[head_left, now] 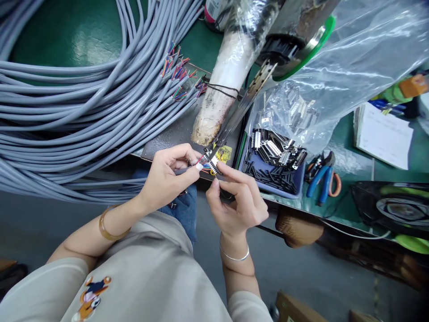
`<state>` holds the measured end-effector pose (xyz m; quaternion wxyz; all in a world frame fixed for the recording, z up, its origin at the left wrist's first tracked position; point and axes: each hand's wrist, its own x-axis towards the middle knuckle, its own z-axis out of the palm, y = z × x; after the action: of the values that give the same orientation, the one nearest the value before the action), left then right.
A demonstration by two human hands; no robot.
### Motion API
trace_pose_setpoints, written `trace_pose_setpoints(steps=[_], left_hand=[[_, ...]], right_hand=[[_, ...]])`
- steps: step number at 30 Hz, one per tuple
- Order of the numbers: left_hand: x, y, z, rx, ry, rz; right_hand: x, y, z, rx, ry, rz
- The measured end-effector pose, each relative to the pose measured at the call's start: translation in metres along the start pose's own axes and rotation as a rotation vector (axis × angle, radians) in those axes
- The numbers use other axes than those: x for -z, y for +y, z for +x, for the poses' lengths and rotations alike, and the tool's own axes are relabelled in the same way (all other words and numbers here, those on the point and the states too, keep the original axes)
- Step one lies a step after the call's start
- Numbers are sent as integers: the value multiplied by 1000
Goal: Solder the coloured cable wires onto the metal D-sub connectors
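My left hand [169, 174] is closed around the end of a grey cable [182, 171], whose coloured wire ends [201, 164] fan out past my fingertips. My right hand [236, 199] pinches a small metal multi-pin connector [212, 164] right against those wire ends. Both hands meet at the front edge of the bench, just under the tip of a wrapped soldering tool [224, 89] that slants down from above.
A big coil of grey cables [67, 103] with stripped coloured ends fills the left. A blue tray [275, 167] holds connectors and black sleeves. Blue-handled pliers [321, 176], a clear plastic bag [351, 67], a notebook [382, 134] and a small fan [398, 208] lie to the right.
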<state>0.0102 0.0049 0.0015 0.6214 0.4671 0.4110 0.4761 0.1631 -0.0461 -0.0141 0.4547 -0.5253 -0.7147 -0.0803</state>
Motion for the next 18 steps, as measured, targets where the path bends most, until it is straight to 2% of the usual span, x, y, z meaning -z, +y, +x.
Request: trace_pose_setpoints(steps=[5,12,18], left_hand=[[1,-2,-1,57,6,-5],[3,2,-5,64,-14,5],[0,-1,-4,36,1,-20]], right_hand=[[0,0,-3,13,-23,-17],[1,-3,1,-255,-18,239],[-2,-4,0,-139,5,112]])
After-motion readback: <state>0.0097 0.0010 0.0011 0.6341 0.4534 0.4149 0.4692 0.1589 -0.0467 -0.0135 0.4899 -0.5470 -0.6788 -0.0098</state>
